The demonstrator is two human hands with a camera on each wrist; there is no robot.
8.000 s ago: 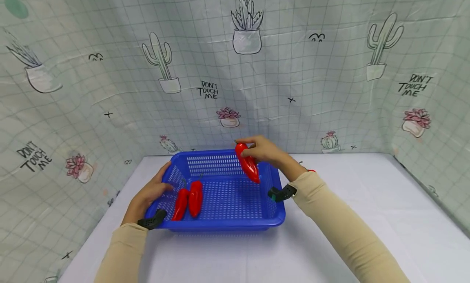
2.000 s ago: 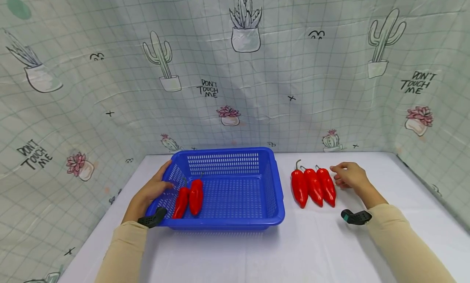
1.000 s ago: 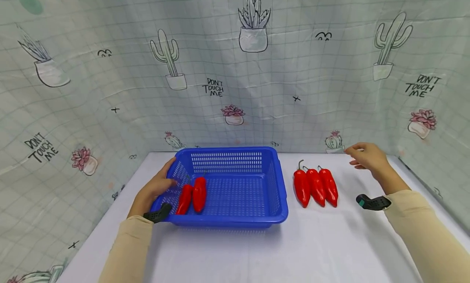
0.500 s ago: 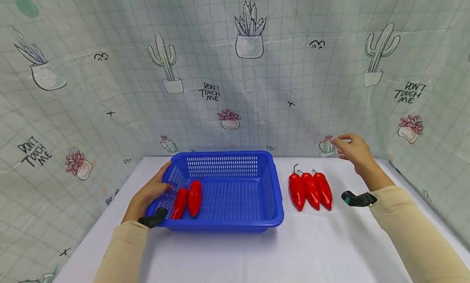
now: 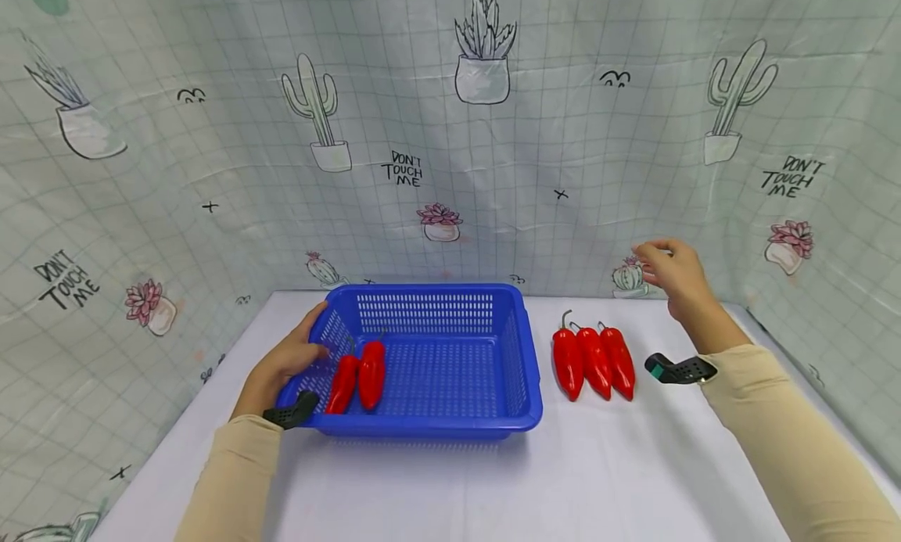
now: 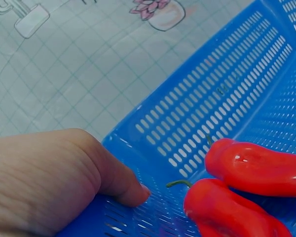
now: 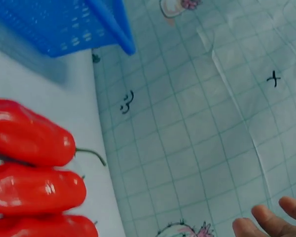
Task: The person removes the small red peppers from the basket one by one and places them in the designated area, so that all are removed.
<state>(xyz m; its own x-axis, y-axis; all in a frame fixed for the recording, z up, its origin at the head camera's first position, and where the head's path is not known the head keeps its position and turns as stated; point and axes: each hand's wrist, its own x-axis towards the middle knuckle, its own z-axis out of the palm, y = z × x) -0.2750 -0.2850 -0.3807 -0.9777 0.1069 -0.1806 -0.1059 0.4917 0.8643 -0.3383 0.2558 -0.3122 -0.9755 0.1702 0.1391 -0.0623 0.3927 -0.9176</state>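
Observation:
My left hand (image 5: 285, 362) grips the left side of the blue plastic basket (image 5: 429, 423), its thumb over the inner wall in the left wrist view. Two red chili peppers lie side by side at the basket's left end, a left one (image 5: 342, 384) and a right one (image 5: 371, 374). Right of the basket, three more red chili peppers lie in a row on the table: one near the basket (image 5: 568, 364), a middle one (image 5: 594, 362) and an outer one (image 5: 618, 362). My right hand (image 5: 679, 280) hovers above and behind this row, fingers loosely bent, holding nothing.
A white cloth covers the table (image 5: 436, 495). Close behind the basket hangs a pale checked curtain (image 5: 549, 120) with cactus drawings, which also runs along both sides. A black strap device (image 5: 679, 368) sits on my right wrist.
Eight seconds ago my right hand held a chili pepper over the basket; now three lie on the table. Since two seconds ago that hand has risen away from the row. My left hand keeps its grip.

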